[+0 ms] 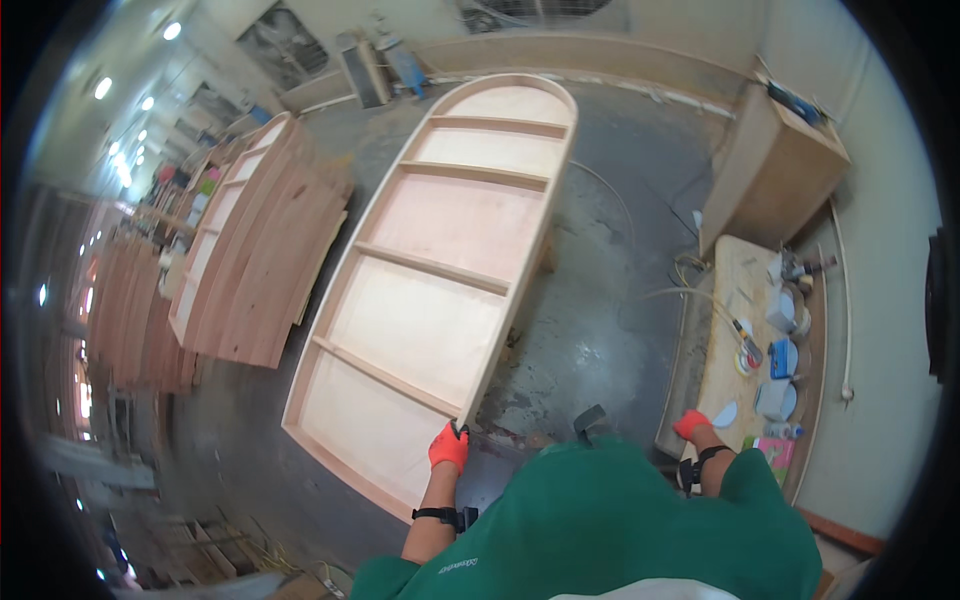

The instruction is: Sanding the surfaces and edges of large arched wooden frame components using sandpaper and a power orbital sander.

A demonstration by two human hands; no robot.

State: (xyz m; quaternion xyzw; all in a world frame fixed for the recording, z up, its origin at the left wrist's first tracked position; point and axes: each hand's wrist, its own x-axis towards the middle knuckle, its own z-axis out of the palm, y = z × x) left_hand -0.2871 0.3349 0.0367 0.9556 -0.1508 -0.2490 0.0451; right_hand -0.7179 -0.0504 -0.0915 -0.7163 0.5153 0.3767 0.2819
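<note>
A long, pale wooden shelf frame (430,290) with a rounded far end and several cross-dividers lies with its compartments facing up. My left hand (449,449), in an orange glove, is closed at the frame's right side rail, near the close end. My right hand (690,424), gloved the same way, is over the left edge of the wooden workbench (725,310). Beside its fingers lies a pale, half-round sheet (726,413). Its fingers are too small and bunched to tell whether anything is in them.
Stacked wooden frames (260,260) stand to the left. Along the bench are a hose-fed air tool (747,340), white containers (777,400) and a blue item (779,359). A wooden cabinet (775,170) stands at the far right. A hose trails across the floor.
</note>
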